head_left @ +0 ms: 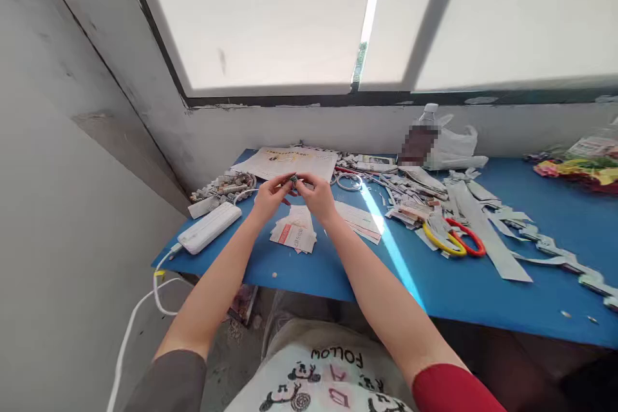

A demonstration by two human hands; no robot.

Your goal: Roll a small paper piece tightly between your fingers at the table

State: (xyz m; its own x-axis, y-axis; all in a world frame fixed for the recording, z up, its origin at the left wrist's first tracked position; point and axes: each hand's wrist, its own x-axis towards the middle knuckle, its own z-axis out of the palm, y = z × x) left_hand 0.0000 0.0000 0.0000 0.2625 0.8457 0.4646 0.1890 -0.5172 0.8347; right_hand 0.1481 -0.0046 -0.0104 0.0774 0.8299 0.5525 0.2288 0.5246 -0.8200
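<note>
My left hand (269, 196) and my right hand (315, 194) meet above the blue table, both with fingers closed. Between their fingertips they pinch a small dark patterned piece (293, 178), too small to tell its kind. Below the hands lies a loose stack of printed paper slips (292, 237), one with a red-and-white label. More paper sheets (360, 219) rest beside it, to the right of my right wrist. Behind the hands a large printed sheet (275, 161) lies flat.
A white power strip (210, 228) with its cable lies at the left edge. Rolled paper pieces (224, 185) are heaped behind it. On the right are scissors with yellow and red handles (467, 238), folded paper strips (487, 232), a bottle (419, 143) and a plastic bag (458, 145).
</note>
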